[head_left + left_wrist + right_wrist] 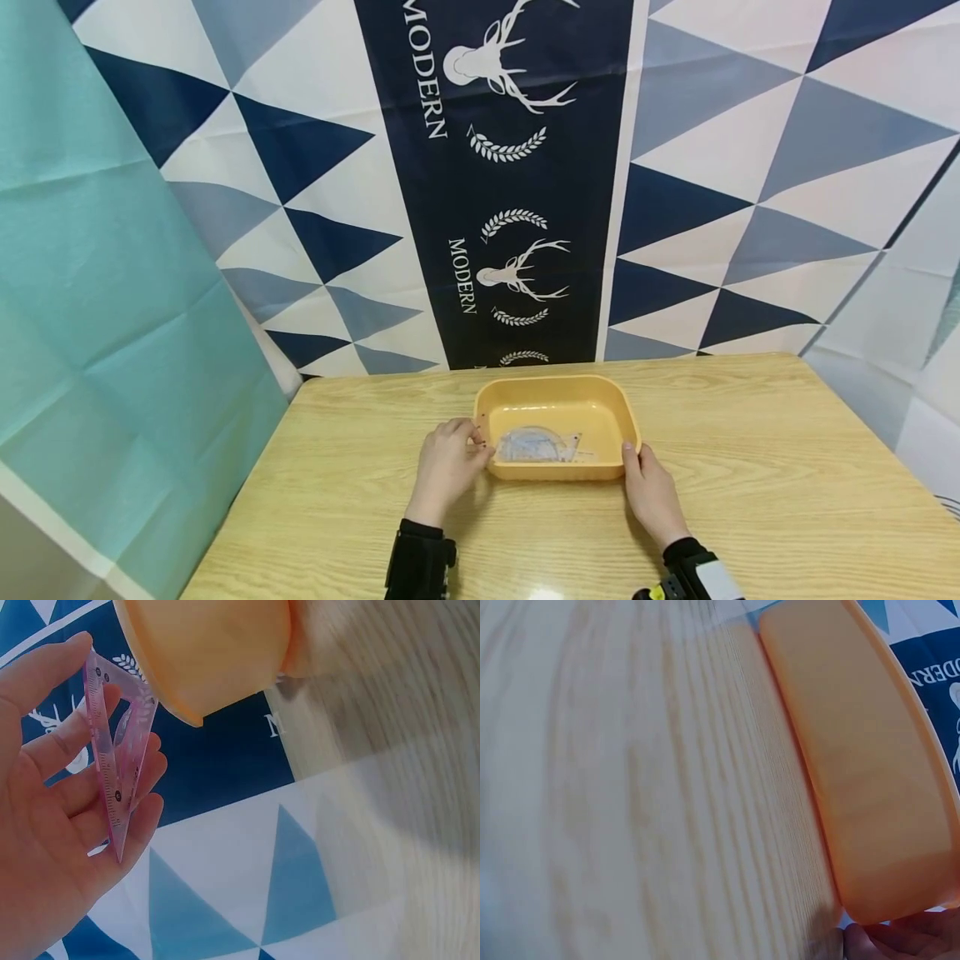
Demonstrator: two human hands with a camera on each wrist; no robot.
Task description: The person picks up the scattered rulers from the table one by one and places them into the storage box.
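Note:
My left hand (447, 462) is at the left end of a yellow plastic tray (555, 472). In the left wrist view, it pinches a clear pink-tinted set square (111, 776) between thumb and fingers, beside the tray's outer wall. At the tray's near right corner, my right hand (652, 498) grips the rim, thumb on top; only some fingers (911, 936) show in the right wrist view. Inside the tray, toward the near left, lie a clear protractor-like piece (531, 446) and a small clear triangular piece (572, 447), their details hard to make out.
The tray stands near the back edge of a light wooden table (345, 500). Behind the table hangs a patterned cloth (517, 192) with triangles and deer heads. A teal cloth (135, 292) hangs along the left side.

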